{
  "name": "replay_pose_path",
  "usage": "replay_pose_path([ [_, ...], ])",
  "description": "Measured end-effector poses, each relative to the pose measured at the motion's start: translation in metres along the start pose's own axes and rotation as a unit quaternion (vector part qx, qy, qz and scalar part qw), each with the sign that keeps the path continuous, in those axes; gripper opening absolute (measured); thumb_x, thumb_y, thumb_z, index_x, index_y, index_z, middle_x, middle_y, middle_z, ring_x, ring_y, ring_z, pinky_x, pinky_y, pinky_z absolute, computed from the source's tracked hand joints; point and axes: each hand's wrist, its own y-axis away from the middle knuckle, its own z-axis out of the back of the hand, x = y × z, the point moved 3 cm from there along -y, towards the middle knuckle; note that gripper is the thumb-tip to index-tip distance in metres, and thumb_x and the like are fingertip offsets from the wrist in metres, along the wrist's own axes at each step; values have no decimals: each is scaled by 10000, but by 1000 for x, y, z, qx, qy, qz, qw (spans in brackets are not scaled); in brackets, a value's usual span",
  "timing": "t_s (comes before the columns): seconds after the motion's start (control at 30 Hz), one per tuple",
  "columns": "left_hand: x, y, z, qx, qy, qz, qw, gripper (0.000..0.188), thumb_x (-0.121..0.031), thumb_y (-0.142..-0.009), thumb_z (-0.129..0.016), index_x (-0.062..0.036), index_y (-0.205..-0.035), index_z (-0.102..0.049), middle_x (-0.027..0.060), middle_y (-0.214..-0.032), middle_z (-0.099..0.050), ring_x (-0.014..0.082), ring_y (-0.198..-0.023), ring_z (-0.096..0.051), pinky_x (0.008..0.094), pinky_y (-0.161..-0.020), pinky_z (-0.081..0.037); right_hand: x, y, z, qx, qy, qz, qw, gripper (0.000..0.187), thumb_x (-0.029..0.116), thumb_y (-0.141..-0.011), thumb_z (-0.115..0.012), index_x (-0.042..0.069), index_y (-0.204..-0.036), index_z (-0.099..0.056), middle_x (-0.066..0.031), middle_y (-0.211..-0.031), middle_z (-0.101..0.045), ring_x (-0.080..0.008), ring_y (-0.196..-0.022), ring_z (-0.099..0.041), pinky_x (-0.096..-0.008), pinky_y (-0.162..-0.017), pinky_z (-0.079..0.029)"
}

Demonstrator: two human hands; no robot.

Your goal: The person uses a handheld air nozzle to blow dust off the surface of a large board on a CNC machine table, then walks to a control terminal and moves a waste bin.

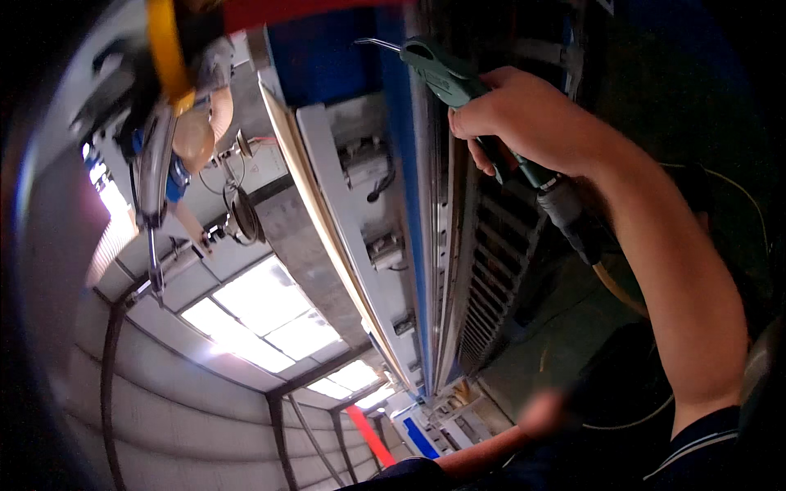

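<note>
My right hand (pixel 516 110) is wrapped round a green air blow gun (pixel 442 72), out in front of me at the upper right. The gun's thin bent metal nozzle (pixel 378 43) points up and left, over a long blue machine beam (pixel 399 123), with a gap I cannot judge. Below the grip hangs a dark hose coupling (pixel 565 213), with a yellowish hose (pixel 618 290) running from it. Low in the view, my left forearm comes in from a dark sleeve. My left hand (pixel 544 412) is blurred, so its fingers do not show.
A long pale rail (pixel 307 192) runs beside the beam, with small metal units (pixel 364 162) mounted along it. A slatted dark frame (pixel 495 262) lies right of it. Machine parts with a yellow band (pixel 168 57) hang upper left. Thin cables (pixel 634 425) trail at lower right.
</note>
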Motion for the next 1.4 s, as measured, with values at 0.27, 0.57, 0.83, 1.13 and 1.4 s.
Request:
replay_pose_path([
  [0.27, 62, 13, -48, -178, 92, -50, 978, 311, -193, -774, -617, -12, -1005, -512, 197, -950, -570, 386, -978, -520, 469, -846, -402, -22, 68, -127, 65, 3, -19, 998, 208, 137, -773, -518, 92, -574, -477, -21, -508, -449, -134, -461, -452, -317, -501, -364],
  [0.57, 110, 46, -45, -253, 156, -105, 949, 226, -161, -753, -647, -13, -894, -550, 194, -872, -609, 398, -860, -572, 472, -737, -453, 55, 111, -247, -24, 167, 17, 985, 179, 151, -770, -531, 61, -621, -488, -51, -542, -485, -157, -501, -470, -331, -551, -395],
  [0.83, 135, 78, -67, -393, 165, -133, 895, 280, -312, -786, -625, -51, -887, -627, 149, -845, -623, 301, -764, -613, 421, -671, -499, 106, 113, -315, -77, 532, 10, 843, 277, 223, -715, -577, -52, -746, -575, -192, -688, -601, -292, -638, -600, -406, -637, -483],
  [1.13, 163, 32, -125, -399, 308, -72, 861, 214, -278, -786, -605, -97, -887, -659, 131, -864, -666, 293, -826, -634, 406, -725, -492, 97, 121, -339, -44, 627, 0, 778, 321, 264, -692, -582, -40, -778, -637, -177, -678, -646, -284, -616, -647, -408, -639, -509],
  [1.4, 197, -3, -201, -290, 392, 9, 873, 327, -353, -741, -622, -126, -976, -639, 130, -970, -666, 304, -955, -616, 408, -820, -471, 24, 195, -497, 186, 689, 10, 701, 338, 267, -639, -571, -11, -814, -649, -240, -818, -647, -356, -811, -633, -398, -773, -486],
])
